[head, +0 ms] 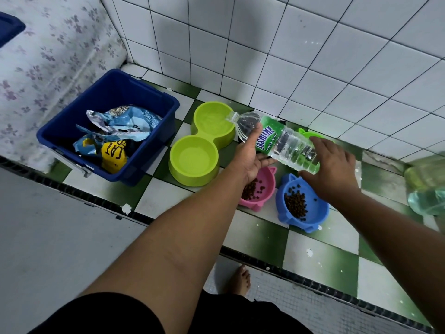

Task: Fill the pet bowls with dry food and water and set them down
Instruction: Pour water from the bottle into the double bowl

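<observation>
Bottle [277,141] tipped, mouth past left fingertips over far well of green double bowl [202,143], pouring. Left hand [250,153] cradles neck, right hand [334,167] grips base, steadying aim.

Two bare forearms, no sleeves visible, no watch or rings to be seen on the left hand [250,157] or right hand [333,169]. Black clothing [115,317] covers the lap. One bare foot [239,280] shows below.

Blurred green container [426,186] cut off at right edge
</observation>
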`<state>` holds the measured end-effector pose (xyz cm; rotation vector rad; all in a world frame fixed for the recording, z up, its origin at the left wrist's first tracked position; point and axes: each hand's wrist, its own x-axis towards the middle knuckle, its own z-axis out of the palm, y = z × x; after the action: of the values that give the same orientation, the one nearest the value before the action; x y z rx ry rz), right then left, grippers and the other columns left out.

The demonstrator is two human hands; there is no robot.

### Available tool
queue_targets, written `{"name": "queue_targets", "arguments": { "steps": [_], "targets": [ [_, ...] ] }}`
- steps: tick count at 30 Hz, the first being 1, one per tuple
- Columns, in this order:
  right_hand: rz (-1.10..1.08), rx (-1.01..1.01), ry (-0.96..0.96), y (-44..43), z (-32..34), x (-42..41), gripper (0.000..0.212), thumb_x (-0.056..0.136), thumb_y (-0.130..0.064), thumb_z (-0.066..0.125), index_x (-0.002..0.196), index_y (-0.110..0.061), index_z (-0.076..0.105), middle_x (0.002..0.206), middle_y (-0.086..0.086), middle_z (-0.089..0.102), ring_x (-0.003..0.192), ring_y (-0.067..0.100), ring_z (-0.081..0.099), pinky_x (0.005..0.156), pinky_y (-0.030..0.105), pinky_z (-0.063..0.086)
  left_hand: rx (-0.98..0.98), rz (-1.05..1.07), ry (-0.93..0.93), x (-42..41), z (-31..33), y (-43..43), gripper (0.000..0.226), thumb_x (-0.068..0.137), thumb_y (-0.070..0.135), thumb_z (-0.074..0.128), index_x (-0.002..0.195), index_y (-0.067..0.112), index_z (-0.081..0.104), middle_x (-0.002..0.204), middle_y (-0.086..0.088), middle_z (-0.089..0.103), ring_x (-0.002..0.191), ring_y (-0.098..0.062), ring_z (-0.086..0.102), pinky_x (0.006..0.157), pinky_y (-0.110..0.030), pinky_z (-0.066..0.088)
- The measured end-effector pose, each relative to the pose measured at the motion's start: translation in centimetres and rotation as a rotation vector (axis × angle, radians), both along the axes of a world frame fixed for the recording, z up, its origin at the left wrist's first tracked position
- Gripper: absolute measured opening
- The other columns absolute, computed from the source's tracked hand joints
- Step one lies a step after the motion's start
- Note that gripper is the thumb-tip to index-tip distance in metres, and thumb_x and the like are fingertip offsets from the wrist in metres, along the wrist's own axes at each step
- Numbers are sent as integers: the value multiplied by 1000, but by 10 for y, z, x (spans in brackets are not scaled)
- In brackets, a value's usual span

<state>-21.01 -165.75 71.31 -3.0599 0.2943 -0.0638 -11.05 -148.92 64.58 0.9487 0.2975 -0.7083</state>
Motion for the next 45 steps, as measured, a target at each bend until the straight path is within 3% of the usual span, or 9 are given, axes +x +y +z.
{"name": "queue_targets", "arguments": {
  "steps": [5,10,14,18,24,29,35,38,45],
  "targets": [
    [3,-7,-9,0,1,-2,88,78,-40,78,151,-22,33,150,8,43,138,29,39,113,49,23,7,19,-7,-2,1,0,63,88,60,65,126,9,64,127,-23,69,118,-39,66,99,-57,54],
    [15,-10,-11,-1,2,-3,88,79,-41,77,151,-22,32,151,8,43,138,29,38,113,50,23,-5,17,-11,-4,3,0,79,69,65,69,125,10,65,126,-22,70,117,-38,67,97,-56,56],
    [20,-15,-10,1,2,-4,87,80,-42,75,152,-22,30,153,8,41,140,29,36,114,50,22,-2,3,-21,-1,0,1,72,72,67,68,119,12,66,126,-22,69,118,-38,67,100,-58,53],
    [38,-4,-22,1,2,-3,87,80,-40,77,152,-20,32,152,8,42,139,30,37,114,51,23,6,-4,-16,0,-3,1,53,91,61,62,116,14,66,126,-22,69,118,-38,66,101,-58,53],
    [43,17,-36,-1,-4,-4,89,79,-41,78,151,-20,31,150,9,43,138,30,37,113,51,26,38,59,-28,-4,9,3,92,59,67,73,130,10,63,123,-19,71,114,-36,69,91,-53,59],
    [44,101,-94,0,-8,-7,87,79,-38,79,149,-17,33,147,10,44,135,31,39,110,51,30,83,108,-42,-1,23,6,99,63,61,82,141,8,51,124,-16,71,114,-35,69,81,-53,61],
    [56,211,-158,0,-10,-9,86,76,-34,80,146,-10,37,142,15,47,131,34,42,108,50,35,194,178,-107,-7,43,5,92,74,54,84,144,7,48,115,-15,74,102,-32,73,67,-45,63],
    [70,272,-201,2,-8,-14,84,76,-28,81,145,-7,38,138,17,48,129,35,44,110,49,37,203,192,-164,-13,53,4,94,66,56,88,139,8,54,116,-16,74,100,-35,74,71,-51,64],
    [107,279,-222,13,1,-27,87,76,-31,79,147,-5,37,140,19,47,129,35,43,109,46,36,229,192,-236,-29,64,23,61,83,45,82,128,8,64,108,-13,75,86,-25,73,63,-37,60]
  ]
}}
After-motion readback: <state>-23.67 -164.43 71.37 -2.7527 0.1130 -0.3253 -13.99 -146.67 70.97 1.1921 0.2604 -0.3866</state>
